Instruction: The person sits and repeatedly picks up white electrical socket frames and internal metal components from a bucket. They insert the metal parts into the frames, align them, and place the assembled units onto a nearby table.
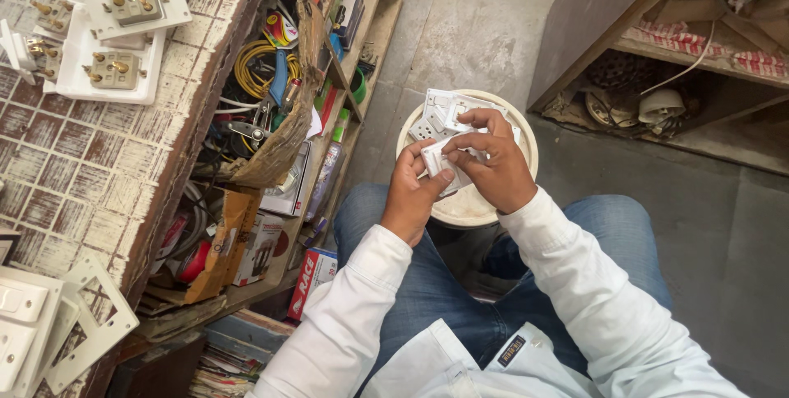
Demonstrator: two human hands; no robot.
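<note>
1. Head view, surface and room: a worn worktop (90,159) with a chipped red-and-white grid pattern fills the left side. White socket plates (115,36) with brass pins lie at its far left corner, and a white frame (90,328) lies at its near edge beside a white switch plate (20,324). Under the worktop, open shelves (271,201) are crammed with cables, pliers, small boxes and bottles. The floor (723,225) is grey concrete, and a second wooden shelf unit (625,11) stands at the far right.
2. Edges and open room: the person sits between the two units, knees in blue jeans (427,283), with bare floor to the right. A round white bucket (526,135) stands on the floor just past the knees, close to the shelves.
3. Hands: both hands meet above the bucket. The left hand (411,192) is closed around a small white plastic part (440,161), thumb on top. The right hand (493,164) curls over the same part, fingertips (460,151) pinching it. More white socket pieces (440,114) lie in the bucket just beyond the fingers. White sleeves (575,283) cover both forearms.
</note>
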